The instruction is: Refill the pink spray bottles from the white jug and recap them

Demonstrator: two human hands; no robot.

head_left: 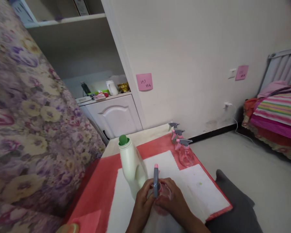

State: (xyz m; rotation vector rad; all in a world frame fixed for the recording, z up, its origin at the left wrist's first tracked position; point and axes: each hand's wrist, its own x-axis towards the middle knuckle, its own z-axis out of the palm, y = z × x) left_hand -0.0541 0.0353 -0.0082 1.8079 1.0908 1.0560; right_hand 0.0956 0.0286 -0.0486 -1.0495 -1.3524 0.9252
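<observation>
A spray bottle [163,212] with a clear pink body and a grey trigger head stands between my hands over the white sheet. My left hand [143,198] is closed around its collar, just under the grey head. On the other side, my right hand [176,201] wraps the bottle's shoulder and upper body. The pink nozzle tip points away from me. Left of it, close to my left hand, a large pale green jug [129,161] stands with its mouth uncapped and something green in the opening.
Several more spray bottles [186,157] line the table's right far edge. White paper [203,187] lies on the red table cover [97,174]. At lower left sits a round lid-like object [69,228]. A floral curtain [38,129] hangs left; a cabinet [116,113] stands behind.
</observation>
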